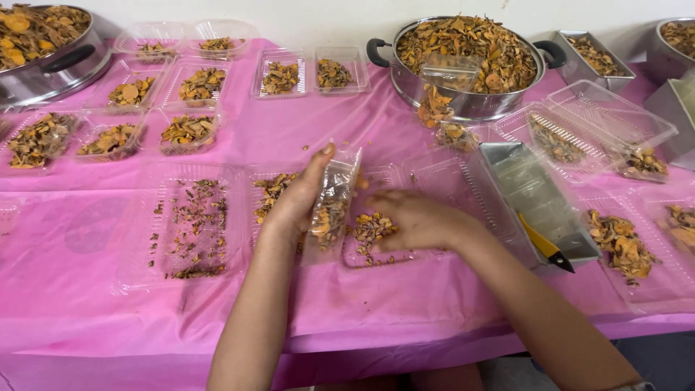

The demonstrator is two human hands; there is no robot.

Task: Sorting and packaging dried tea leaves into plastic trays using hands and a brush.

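My left hand (300,197) holds a small clear plastic bag (333,206) upright, partly filled with dried orange-brown slices. My right hand (414,219) rests fingers-down on a heap of the same dried slices (371,228) in a clear plastic tray (376,257), right beside the bag. Whether its fingers pinch any pieces is hidden. Both hands work over a pink plastic sheet (94,304) covering the table.
Left of my hands lies a clear tray of dark scraps (192,224). Several filled trays (188,130) line the back left. A big steel pot of slices (467,51) stands behind, a steel box (536,199) with a yellow-handled tool (546,246) to the right.
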